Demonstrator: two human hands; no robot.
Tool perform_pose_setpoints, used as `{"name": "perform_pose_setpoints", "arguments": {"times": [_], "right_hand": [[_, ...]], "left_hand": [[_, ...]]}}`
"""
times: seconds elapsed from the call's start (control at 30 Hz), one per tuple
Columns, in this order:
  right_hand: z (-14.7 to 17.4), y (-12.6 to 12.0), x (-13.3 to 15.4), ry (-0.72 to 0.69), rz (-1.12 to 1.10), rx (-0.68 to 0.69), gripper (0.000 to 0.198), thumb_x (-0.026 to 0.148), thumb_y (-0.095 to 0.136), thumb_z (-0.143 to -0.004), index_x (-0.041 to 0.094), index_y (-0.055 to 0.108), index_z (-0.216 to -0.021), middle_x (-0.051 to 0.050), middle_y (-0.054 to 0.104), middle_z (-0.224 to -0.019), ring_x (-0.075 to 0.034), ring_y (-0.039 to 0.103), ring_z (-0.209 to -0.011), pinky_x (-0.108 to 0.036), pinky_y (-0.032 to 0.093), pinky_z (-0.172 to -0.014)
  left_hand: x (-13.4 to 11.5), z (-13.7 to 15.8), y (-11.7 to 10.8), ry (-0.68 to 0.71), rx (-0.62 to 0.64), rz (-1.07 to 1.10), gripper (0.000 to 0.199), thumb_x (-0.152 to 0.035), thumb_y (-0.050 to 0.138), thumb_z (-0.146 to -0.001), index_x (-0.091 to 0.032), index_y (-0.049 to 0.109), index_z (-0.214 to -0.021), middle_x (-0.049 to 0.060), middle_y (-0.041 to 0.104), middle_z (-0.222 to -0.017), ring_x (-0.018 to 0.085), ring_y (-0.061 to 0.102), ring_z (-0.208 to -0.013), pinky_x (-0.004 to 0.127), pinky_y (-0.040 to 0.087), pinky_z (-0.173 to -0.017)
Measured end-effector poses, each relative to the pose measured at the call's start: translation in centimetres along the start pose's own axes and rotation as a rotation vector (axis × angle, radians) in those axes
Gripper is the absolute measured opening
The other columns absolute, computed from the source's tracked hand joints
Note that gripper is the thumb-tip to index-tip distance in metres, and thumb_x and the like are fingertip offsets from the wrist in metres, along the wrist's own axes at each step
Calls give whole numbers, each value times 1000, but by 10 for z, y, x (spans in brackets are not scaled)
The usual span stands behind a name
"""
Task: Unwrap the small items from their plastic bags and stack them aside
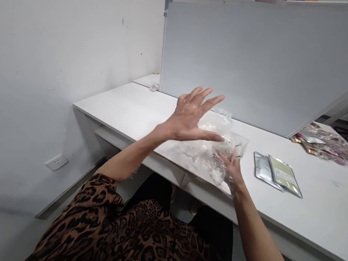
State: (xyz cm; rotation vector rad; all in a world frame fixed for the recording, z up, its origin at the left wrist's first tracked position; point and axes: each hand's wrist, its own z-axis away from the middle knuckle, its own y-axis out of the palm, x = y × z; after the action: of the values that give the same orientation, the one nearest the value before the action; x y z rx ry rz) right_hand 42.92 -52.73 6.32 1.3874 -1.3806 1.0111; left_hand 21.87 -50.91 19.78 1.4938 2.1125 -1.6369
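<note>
Crumpled clear plastic bags lie in a heap at the table's front edge. My right hand is closed at the heap's right side, gripping the clear plastic; part of its fingers is hidden by the film. A stiffer clear piece with small black marks sticks up beside those fingers. Above the heap is my left hand, fingers spread and thumb stretched to the right, with nothing in it. The left thumb overlaps the plastic in view; whether it touches I cannot tell.
Two flat foil pouches overlap on the white table to the right. More wrapped packets are piled at the far right. A large whiteboard panel stands along the back, and a wall borders the left side.
</note>
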Motion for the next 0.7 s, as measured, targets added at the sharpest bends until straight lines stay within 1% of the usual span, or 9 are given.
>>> {"name": "perform_pose_setpoints", "arguments": {"times": [0.07, 0.17, 0.23, 0.27, 0.4, 0.47, 0.57, 0.63, 0.7], "right_hand": [[1, -8, 11, 1, 26, 25, 64, 58, 88, -59, 28, 69, -112, -6, 76, -107, -31, 73, -102, -45, 63, -84], [-1, -16, 16, 24, 35, 43, 63, 55, 91, -55, 27, 71, -108, -6, 76, -99, -31, 74, -94, -43, 63, -75], [-5, -14, 11, 37, -19, 27, 63, 54, 92, -53, 27, 71, -106, -5, 76, -89, -29, 73, -82, -41, 62, -67], [-8, -12, 7, 34, -55, 11, 63, 53, 92, -53, 27, 71, -106, -5, 75, -86, -27, 72, -77, -40, 61, -64], [-16, 5, -6, -6, -162, -45, 58, 49, 91, -58, 27, 70, -107, -4, 75, -93, -23, 71, -77, -39, 61, -70], [-18, 13, -10, -1, -145, -2, 57, 50, 89, -63, 27, 69, -112, -6, 75, -104, -26, 73, -88, -42, 62, -77], [-17, 18, -15, -35, -48, 69, 57, 52, 80, -77, 30, 64, -127, -9, 68, -130, -30, 69, -114, -46, 60, -91], [-12, 15, -18, -67, 28, 66, 57, 53, 74, -84, 32, 59, -135, -10, 62, -141, -30, 64, -124, -48, 59, -96], [-4, 9, -22, -66, 132, 42, 58, 52, 72, -86, 33, 56, -138, -11, 61, -142, -31, 63, -124, -49, 59, -95]], "left_hand": [[20, -4, -6, -30, 145, 47, 108, -64, 86, -66, -25, 41, -157, 11, 31, -168, 46, 9, -159, 61, 22, -124], [54, 1, 0, -70, 395, 249, 125, -60, 92, -56, -23, 35, -160, 14, 31, -168, 41, 25, -156, 50, 34, -123], [68, 12, 11, -111, 460, 360, 130, -58, 93, -55, -21, 29, -163, 16, 27, -169, 40, 32, -154, 47, 42, -118], [71, 18, 18, -140, 445, 401, 132, -57, 93, -56, -21, 26, -164, 18, 26, -169, 40, 36, -152, 47, 45, -116], [70, 43, 42, -260, 211, 528, 124, -51, 91, -64, -17, 24, -163, 23, 38, -162, 39, 48, -143, 47, 49, -113], [69, 52, 45, -284, 115, 569, 115, -47, 91, -66, -16, 30, -159, 21, 49, -154, 37, 54, -138, 45, 50, -112], [74, 66, 34, -333, -54, 517, 103, -42, 90, -67, -21, 36, -153, 14, 59, -145, 34, 60, -130, 43, 53, -110], [83, 76, 18, -343, -274, 421, 104, -46, 88, -70, -24, 30, -153, 13, 55, -149, 33, 58, -133, 41, 53, -111], [95, 83, -3, -329, -582, 261, 109, -51, 85, -73, -26, 19, -157, 14, 45, -157, 31, 50, -143, 39, 50, -115]]}}
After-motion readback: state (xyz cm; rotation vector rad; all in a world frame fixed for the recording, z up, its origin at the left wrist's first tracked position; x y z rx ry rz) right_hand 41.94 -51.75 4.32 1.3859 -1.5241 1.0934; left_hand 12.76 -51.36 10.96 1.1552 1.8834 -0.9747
